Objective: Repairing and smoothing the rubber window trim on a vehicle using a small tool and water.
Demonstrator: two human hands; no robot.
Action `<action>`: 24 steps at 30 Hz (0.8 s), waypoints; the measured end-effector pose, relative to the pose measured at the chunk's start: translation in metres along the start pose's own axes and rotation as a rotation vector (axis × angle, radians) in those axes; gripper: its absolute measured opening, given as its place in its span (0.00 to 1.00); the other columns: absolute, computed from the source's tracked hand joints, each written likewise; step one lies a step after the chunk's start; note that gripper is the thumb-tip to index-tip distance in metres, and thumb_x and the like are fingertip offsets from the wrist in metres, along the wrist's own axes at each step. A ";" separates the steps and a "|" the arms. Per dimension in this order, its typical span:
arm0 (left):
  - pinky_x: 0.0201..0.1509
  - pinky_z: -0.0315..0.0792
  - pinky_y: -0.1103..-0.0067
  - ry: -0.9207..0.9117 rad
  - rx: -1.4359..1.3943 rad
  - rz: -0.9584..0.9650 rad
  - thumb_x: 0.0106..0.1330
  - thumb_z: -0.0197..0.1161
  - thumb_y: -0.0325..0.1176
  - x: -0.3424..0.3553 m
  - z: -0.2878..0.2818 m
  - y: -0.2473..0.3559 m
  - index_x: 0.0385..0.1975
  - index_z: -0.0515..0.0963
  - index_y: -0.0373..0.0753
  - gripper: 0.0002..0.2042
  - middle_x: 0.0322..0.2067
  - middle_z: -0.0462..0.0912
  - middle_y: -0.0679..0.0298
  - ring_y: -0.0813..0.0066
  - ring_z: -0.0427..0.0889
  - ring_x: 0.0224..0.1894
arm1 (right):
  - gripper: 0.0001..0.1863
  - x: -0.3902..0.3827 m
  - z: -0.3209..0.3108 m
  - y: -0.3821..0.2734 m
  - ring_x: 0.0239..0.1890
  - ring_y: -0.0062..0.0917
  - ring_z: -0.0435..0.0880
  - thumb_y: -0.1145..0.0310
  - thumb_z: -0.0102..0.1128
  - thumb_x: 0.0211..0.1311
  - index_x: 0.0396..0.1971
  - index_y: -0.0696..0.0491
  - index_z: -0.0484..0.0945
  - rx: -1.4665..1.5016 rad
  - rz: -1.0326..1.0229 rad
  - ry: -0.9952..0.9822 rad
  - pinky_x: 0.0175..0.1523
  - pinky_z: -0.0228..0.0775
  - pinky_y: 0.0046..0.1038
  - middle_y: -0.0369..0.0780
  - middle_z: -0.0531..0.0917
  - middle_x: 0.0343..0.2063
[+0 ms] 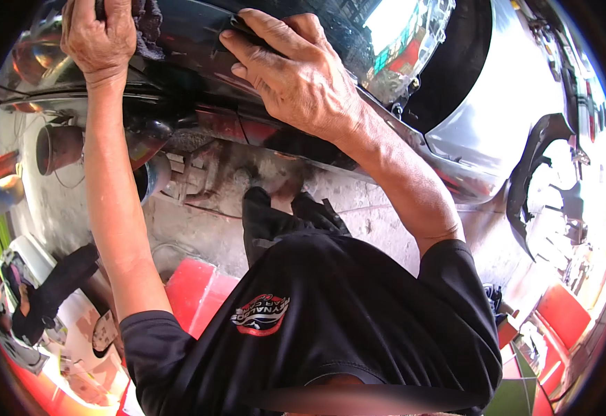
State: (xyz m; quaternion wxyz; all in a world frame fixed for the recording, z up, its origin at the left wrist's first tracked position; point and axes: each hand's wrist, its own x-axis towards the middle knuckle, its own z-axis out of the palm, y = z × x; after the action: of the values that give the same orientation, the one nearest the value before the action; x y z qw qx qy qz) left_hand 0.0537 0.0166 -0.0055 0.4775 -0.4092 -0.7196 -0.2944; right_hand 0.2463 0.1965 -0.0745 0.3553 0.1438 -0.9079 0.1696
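Half-hidden cloth (149,24) under left hand (98,35)

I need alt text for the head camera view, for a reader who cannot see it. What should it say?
Seen from above, a person in a black shirt presses both hands on a glossy dark car body panel: the left hand grips a dark cloth, and the right hand lies flat over a dark pad. Below is a concrete floor.

- L hand (100,36): arm straight up, fist closed, knuckles toward cam.
- R hand (296,76): palm down, fingers spread flat, pressing; wrist bent, forearm angled up-left from shoulder.
- Both arms bare below short sleeves.
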 end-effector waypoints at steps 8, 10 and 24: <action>0.46 0.80 0.73 0.112 0.069 0.050 0.70 0.69 0.43 -0.010 0.008 -0.026 0.41 0.89 0.40 0.13 0.36 0.90 0.60 0.62 0.89 0.39 | 0.22 -0.039 -0.021 0.007 0.47 0.34 0.78 0.63 0.74 0.55 0.52 0.49 0.87 0.000 0.011 -0.059 0.56 0.71 0.33 0.42 0.79 0.60; 0.46 0.80 0.73 0.098 0.051 0.051 0.70 0.69 0.43 -0.009 0.010 -0.023 0.40 0.89 0.40 0.13 0.36 0.90 0.60 0.62 0.89 0.39 | 0.22 -0.013 -0.007 0.007 0.46 0.33 0.78 0.63 0.74 0.55 0.52 0.49 0.87 -0.002 -0.008 -0.003 0.56 0.70 0.33 0.41 0.79 0.59; 0.45 0.80 0.72 0.096 0.063 0.066 0.70 0.69 0.44 -0.013 0.003 -0.029 0.39 0.89 0.40 0.13 0.35 0.90 0.59 0.61 0.89 0.37 | 0.23 -0.040 -0.026 0.010 0.50 0.32 0.79 0.65 0.73 0.58 0.55 0.49 0.85 0.026 0.004 -0.065 0.55 0.69 0.33 0.44 0.80 0.60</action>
State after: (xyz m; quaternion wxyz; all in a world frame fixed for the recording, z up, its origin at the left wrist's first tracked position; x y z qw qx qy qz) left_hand 0.0300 0.0014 -0.0196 0.5337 -0.4029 -0.6908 -0.2752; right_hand 0.2863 0.2223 -0.0865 0.3233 0.1522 -0.9170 0.1773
